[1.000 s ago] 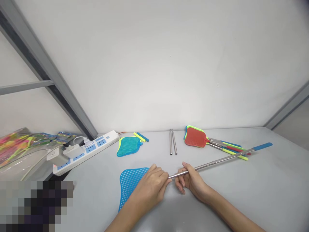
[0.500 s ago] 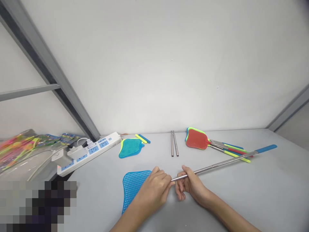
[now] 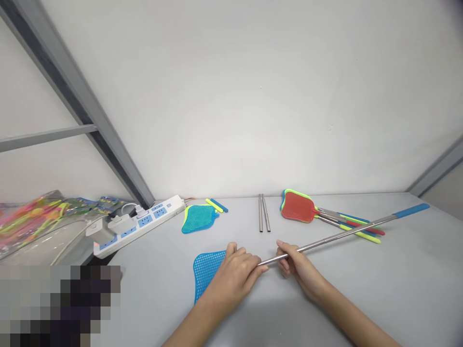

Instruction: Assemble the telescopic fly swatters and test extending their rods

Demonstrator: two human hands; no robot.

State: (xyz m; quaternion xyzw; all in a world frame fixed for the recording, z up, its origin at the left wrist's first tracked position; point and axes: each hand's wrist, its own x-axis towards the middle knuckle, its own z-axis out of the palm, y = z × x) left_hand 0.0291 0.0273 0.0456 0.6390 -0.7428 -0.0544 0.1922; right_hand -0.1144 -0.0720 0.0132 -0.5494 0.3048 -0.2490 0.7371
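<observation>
A blue fly swatter with a perforated head and a long extended metal shaft ending in a blue grip lies across both hands. My left hand is closed round it where head and shaft meet, hiding that joint and part of the head. Further along, my right hand has its thumb and fingers around the metal shaft. Beyond the shaft, on the right, several assembled fly swatters lie in a pile, a red one on top. Two loose metal tubes rest near the wall.
Loose blue and yellow swatter heads lie stacked at the back left, beside a yellow and a blue grip. A white power strip with plugs runs along the left. Plastic-bagged colourful items sit at far left. A wall closes the back.
The shaft reaches further to the right, and its blue grip sits further right and higher. My right hand has moved slightly right along with it. The view has shifted a little.
</observation>
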